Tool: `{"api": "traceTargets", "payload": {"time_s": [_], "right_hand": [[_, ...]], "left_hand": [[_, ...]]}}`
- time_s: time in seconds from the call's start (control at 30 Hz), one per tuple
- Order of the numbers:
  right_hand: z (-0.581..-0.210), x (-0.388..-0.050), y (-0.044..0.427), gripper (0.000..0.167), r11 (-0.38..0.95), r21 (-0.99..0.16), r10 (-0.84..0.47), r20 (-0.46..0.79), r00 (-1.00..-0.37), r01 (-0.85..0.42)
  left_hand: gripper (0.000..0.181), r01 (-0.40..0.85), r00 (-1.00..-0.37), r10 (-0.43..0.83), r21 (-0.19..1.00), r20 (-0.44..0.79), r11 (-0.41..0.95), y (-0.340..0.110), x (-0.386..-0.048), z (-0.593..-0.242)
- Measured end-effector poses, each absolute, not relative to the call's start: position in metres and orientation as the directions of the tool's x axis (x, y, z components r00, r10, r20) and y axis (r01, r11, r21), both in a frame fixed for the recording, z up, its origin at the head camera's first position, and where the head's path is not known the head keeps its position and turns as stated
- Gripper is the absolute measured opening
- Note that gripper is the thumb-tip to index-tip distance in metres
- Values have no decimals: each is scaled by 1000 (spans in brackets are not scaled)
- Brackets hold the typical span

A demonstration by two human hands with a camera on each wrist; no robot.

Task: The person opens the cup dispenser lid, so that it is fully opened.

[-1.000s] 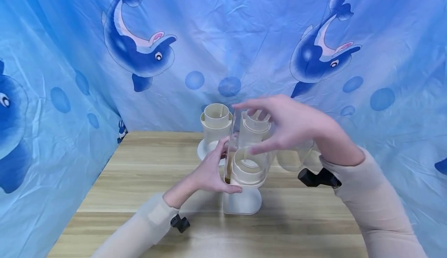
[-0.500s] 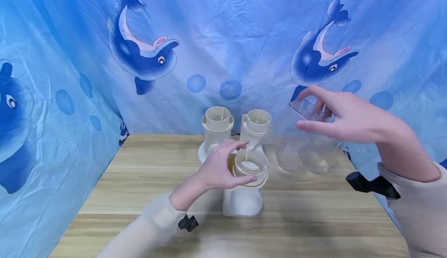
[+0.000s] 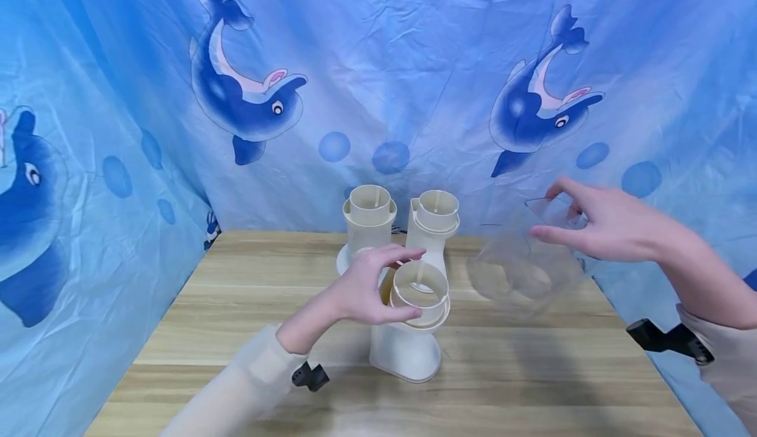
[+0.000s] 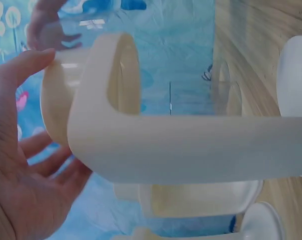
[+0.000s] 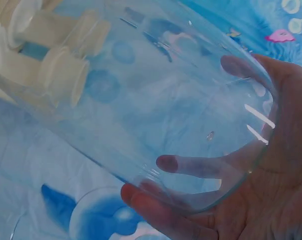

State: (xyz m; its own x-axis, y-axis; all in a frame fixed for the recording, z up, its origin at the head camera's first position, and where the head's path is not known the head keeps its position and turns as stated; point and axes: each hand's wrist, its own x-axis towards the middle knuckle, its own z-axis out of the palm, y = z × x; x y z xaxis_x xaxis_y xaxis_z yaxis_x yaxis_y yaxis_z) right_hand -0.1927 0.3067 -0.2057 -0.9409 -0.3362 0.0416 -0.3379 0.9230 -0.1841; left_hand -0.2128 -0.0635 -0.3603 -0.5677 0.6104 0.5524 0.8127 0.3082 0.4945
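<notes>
My left hand (image 3: 375, 286) curls thumb and fingers around the cream collar (image 3: 428, 319) atop the front white stand (image 3: 405, 358). In the left wrist view, the thumb lies on one side of this round collar (image 4: 60, 102), with the fingers on the other. My right hand (image 3: 609, 223) grips one end of a clear see-through canister (image 5: 130, 110), off to the right and apart from the stand. In the right wrist view, its thumb and fingers wrap the canister's rounded end. Whether the front stand's base touches the table cannot be told.
Two similar cream-and-white stands, one at back left (image 3: 369, 220) and one at back right (image 3: 437, 220), stand on the wooden table (image 3: 266, 279). Clear containers (image 3: 487, 273) appear behind the held canister, hard to separate from it. A dolphin-print curtain (image 3: 414, 82) encloses the table.
My right hand has moved right, away from the front stand, carrying the clear canister, then lowered a little. My left hand keeps to the collar, and the front stand has shifted slightly left and nearer.
</notes>
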Motion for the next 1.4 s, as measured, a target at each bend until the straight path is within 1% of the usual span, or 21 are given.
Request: {"api": "traceTargets", "payload": {"time_s": [0.1,0.2,0.27,0.37,0.5,0.57,0.67,0.73,0.83,0.97,1.07,1.13,1.23,1.3,1.4], "right_hand": [[-210,-197,315,69,937,-177,-303,17,-953,-301],[-214,-202,324,75,948,-174,-271,-12,-963,-265],[-215,-204,329,77,957,-169,-246,-30,-969,-238],[-217,-206,337,80,965,-158,-217,-47,-975,-208],[-220,-206,343,83,973,-142,-193,-68,-979,-182],[-221,-206,345,86,976,-136,-182,-76,-980,-170],[-224,-206,346,89,979,-134,-164,-91,-982,-151],[-226,-206,347,90,981,-134,-156,-95,-983,-142],[-230,-205,350,90,980,-143,-155,-101,-983,-140],[-239,-203,357,92,982,-142,-140,-109,-984,-124],[-247,-203,364,95,985,-136,-120,-124,-985,-103],[-251,-203,370,97,987,-133,-112,-134,-985,-94],[-257,-204,379,97,988,-131,-106,-149,-983,-86],[-261,-204,384,97,988,-131,-100,-152,-983,-80],[-267,-205,390,100,991,-121,-76,-166,-983,-56]], "left_hand": [[87,804,-591,580,470,561,365,-58,-207,-359],[85,787,-616,541,468,572,402,-54,-205,-359],[83,781,-623,535,481,570,398,-55,-206,-359],[79,772,-626,561,531,541,350,-60,-210,-358],[76,769,-605,623,568,496,294,-69,-215,-355],[76,784,-581,644,554,497,280,-71,-216,-354],[79,812,-559,645,501,521,299,-69,-214,-353],[80,818,-561,634,471,532,329,-66,-212,-353],[77,810,-579,617,464,533,359,-63,-211,-355],[71,802,-581,632,493,513,338,-66,-215,-358],[70,816,-546,672,499,500,292,-72,-218,-358],[70,831,-511,698,497,502,251,-75,-220,-358],[73,855,-471,710,470,523,221,-77,-218,-358],[75,862,-473,698,448,538,238,-76,-216,-358],[76,850,-509,666,438,545,292,-75,-213,-358]]}}
